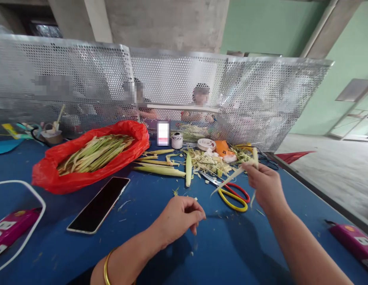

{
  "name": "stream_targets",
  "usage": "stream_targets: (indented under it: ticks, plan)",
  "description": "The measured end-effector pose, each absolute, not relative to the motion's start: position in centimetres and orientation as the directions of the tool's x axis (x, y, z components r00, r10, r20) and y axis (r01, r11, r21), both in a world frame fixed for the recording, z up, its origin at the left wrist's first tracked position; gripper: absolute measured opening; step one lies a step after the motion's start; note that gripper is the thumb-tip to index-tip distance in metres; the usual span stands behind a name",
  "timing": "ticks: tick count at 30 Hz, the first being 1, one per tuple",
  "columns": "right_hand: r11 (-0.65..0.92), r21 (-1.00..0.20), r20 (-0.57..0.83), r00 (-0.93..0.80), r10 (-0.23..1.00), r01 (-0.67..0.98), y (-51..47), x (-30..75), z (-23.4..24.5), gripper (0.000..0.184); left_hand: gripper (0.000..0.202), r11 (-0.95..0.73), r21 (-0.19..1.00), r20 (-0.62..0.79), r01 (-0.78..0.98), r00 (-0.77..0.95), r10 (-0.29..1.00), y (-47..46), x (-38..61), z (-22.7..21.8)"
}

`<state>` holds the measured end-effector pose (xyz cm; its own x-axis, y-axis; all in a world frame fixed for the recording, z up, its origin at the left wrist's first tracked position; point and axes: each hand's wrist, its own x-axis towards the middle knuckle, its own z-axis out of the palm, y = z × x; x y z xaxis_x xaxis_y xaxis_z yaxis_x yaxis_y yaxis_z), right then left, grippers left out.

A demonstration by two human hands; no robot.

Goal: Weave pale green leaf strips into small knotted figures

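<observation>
My right hand (265, 185) is closed on a pale leaf strip (230, 180), like a piece of dried husk. One end of it hangs down to the left, and another bit sticks up above my fingers. My left hand (181, 217) is over the blue table, thumb pressed to curled fingers; whatever it may pinch is too small to make out. Between the hands and a little beyond them lie scissors (233, 198) with red and yellow handles. A pale green husk bundle (188, 170) points toward me, beside other long husk pieces (160, 170).
A red plastic bag (47, 174) full of green strips (97, 154) stands left. A dark phone (99, 206) lies nearer. Scraps (207, 162), an orange packet (224, 149) and a small jar (177, 140) are behind. A perforated metal screen (178, 75) separates me from other people.
</observation>
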<state>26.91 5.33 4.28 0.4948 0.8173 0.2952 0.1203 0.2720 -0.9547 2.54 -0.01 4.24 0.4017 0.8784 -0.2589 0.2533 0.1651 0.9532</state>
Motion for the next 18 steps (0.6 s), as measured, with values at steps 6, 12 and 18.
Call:
stream_targets:
  ticks: [6,12,18]
  plan:
    - [0.196,-0.98,0.127,0.681,0.721,-0.025,8.0,30.5,3.7,0.022,0.015,0.157,0.962,-0.228,0.225,0.34,0.912,0.2,2.0,4.5]
    - [-0.004,-0.98,-0.12,0.582,0.804,-0.197,14.3,29.9,5.9,0.035,0.015,0.187,0.96,-0.251,0.208,0.344,0.905,0.0,2.4,4.1]
    - [-0.085,-0.949,-0.22,0.441,0.87,-0.305,19.5,28.4,8.3,0.034,0.013,0.226,0.956,-0.276,0.187,0.309,0.91,0.5,2.1,4.3]
